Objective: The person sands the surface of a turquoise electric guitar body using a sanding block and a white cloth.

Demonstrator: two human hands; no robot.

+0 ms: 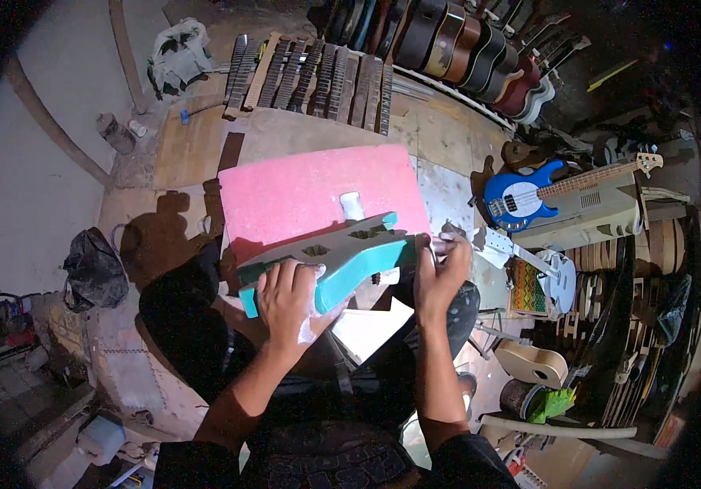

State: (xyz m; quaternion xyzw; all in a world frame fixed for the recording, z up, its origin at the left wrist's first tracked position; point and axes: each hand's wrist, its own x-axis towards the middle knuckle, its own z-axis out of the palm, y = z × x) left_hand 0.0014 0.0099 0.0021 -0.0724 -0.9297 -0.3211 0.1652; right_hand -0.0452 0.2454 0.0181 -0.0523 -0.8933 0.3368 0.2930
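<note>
A turquoise electric guitar body (372, 259) is tilted up on its edge over my lap, its cut-out cavities showing on the shaded grey face. My left hand (287, 295) wraps over its near left edge, with whitish dust on the skin. At the right end of the body, my right hand (441, 265) is closed, thumb and fingers pinched together around something small that I cannot make out. Behind the body lies a pink foam sheet (318, 183), and a small white piece (352, 205) rests on it. A white sheet (372, 328) sits below, between my forearms.
Several fretted necks (309, 77) lie in a row at the back. Guitar bodies (464, 49) stand racked at the far right. A blue bass guitar (521, 198) rests on a pale box to the right. A black plastic bag (94, 269) sits on the left.
</note>
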